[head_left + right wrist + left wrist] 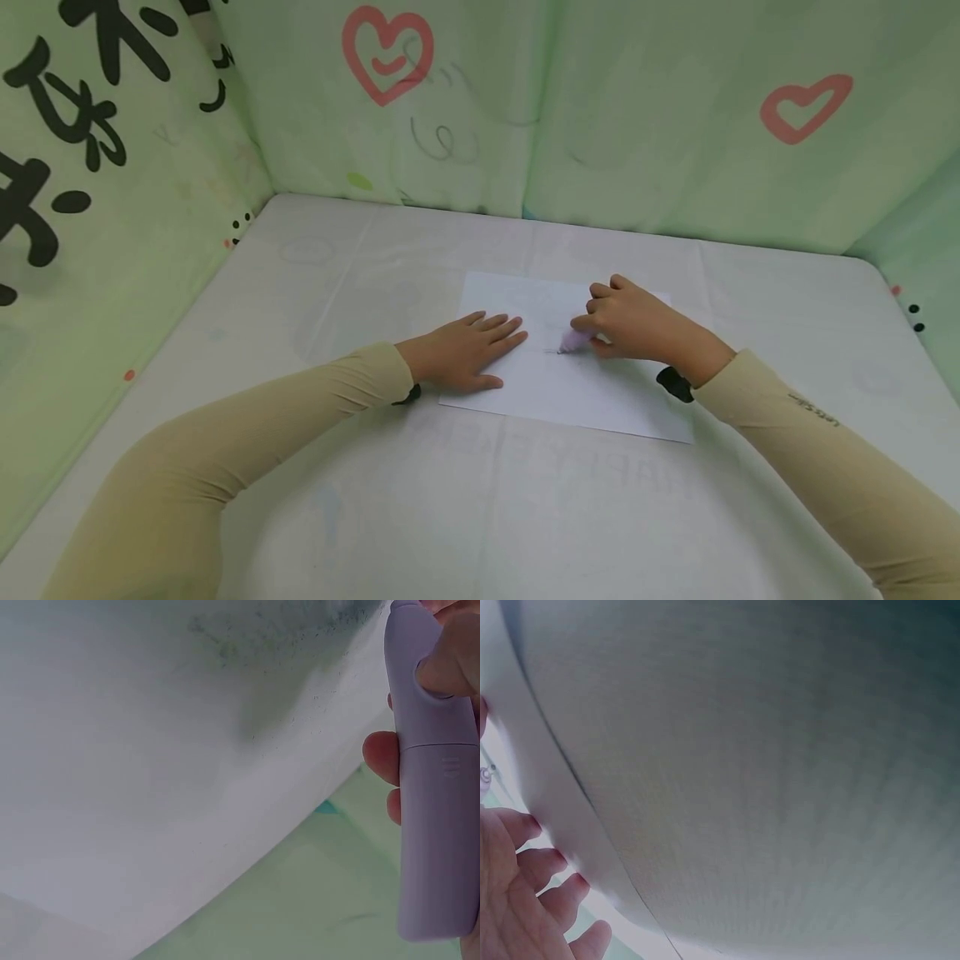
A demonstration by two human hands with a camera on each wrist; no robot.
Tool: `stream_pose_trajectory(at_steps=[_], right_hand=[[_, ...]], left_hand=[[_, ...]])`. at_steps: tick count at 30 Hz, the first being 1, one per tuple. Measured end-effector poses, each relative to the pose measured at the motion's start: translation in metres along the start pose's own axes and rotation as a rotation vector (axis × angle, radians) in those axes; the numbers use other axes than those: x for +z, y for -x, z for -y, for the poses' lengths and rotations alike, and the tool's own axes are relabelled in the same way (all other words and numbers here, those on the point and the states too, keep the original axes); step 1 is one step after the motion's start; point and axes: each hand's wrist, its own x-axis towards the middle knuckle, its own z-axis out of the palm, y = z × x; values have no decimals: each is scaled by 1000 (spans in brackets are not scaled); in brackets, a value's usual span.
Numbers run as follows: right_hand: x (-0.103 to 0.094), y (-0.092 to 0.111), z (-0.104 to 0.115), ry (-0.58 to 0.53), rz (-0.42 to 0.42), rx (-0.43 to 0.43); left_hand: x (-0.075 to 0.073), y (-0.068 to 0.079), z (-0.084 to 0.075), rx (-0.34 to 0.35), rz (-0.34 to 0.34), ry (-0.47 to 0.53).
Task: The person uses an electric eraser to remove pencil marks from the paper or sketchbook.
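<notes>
A white sheet of paper (585, 408) lies on the table. My left hand (471, 352) rests on its left part, fingers spread and straight; the left wrist view shows these fingertips against the sheet. My right hand (637, 325) grips a lilac electric eraser (439, 847), its thumb over a recess on the body and the other fingers wrapped behind. In the head view the eraser's tip points down and left, right at a short dark line (550, 351) on the paper. Dark crumbs (217, 637) speckle the white surface in the right wrist view.
The table (375, 517) has a white cover with faint printed lettering near the sheet. Pale green curtains (637, 125) with red hearts and black characters enclose the back and sides. A black wrist strap (675, 385) shows below the right wrist.
</notes>
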Motion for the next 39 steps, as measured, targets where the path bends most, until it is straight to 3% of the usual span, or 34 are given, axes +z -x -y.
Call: stream_pose_trajectory(at_steps=[39], right_hand=[[0,-4,0,-8,28,3]], left_hand=[[1,-1,-1,-20,16,-2]])
